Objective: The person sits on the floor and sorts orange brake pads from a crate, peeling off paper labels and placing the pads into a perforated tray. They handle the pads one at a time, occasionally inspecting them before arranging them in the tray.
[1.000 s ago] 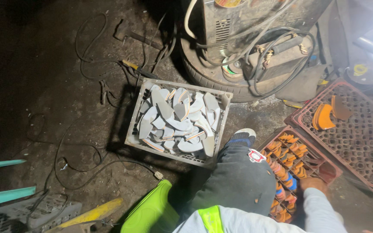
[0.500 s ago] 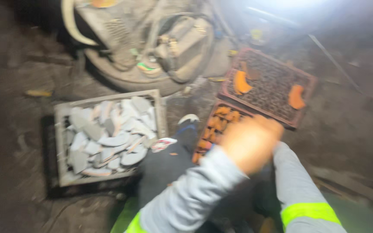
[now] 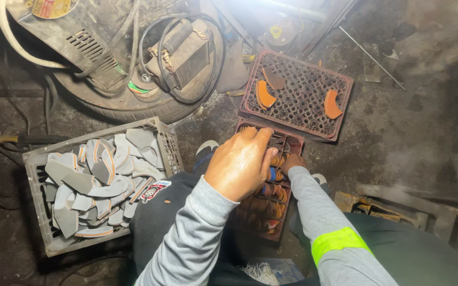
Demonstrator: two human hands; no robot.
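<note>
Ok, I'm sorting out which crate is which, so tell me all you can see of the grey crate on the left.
The grey crate is a square plastic box with lattice walls, dirty and scuffed, sitting tilted on the dark floor left of the person's knee. It is heaped with curved, crescent-shaped grey pieces, some edged in orange, lying loosely over one another. A tyre lies just behind its far rim. Neither hand touches it; the left hand is over the neighbouring red crate.

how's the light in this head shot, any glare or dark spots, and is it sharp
Head view: harsh glare blows out the top centre above the dark red crate; the left edge and bottom corners sink into shadow; the left hand, right hand and grey crate are sharp, without motion blur.
</note>
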